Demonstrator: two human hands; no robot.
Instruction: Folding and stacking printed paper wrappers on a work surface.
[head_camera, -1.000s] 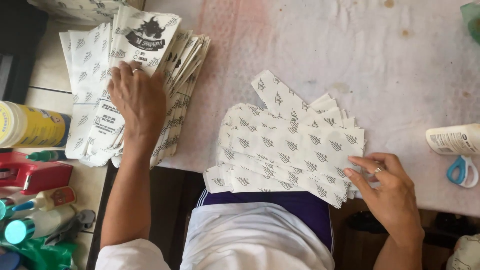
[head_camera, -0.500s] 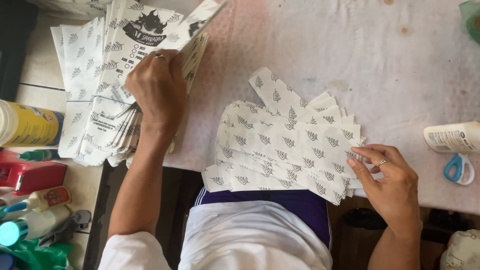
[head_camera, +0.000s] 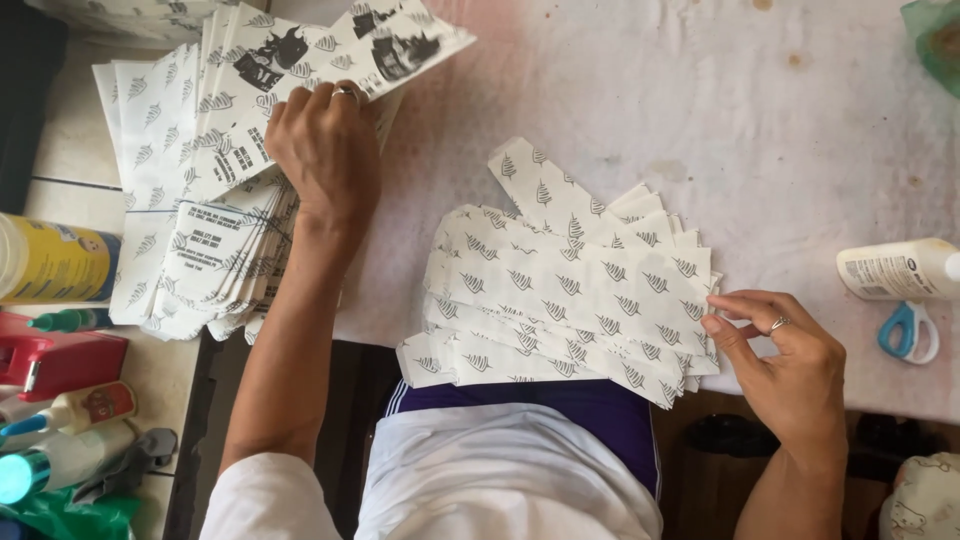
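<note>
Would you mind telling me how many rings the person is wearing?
2: one ring on the left hand atop the printed paper stack, one on the right hand beside the fanned strips. Others may be hidden.

Two bare forearms, uncovered from elbow to wrist. Short white sleeve (head_camera: 262, 497) at the left upper arm, loose and slightly creased. White top (head_camera: 510, 475) across the torso, softly wrinkled. Below it, dark purple shorts (head_camera: 560, 405) with thin white stripes along one side. Silver ring (head_camera: 345, 93) on the left hand (head_camera: 325, 150). Another slim silver ring (head_camera: 779, 323) on the right hand (head_camera: 790, 365). Fingers (head_camera: 745, 305) bare, nails short and unpainted.
</note>
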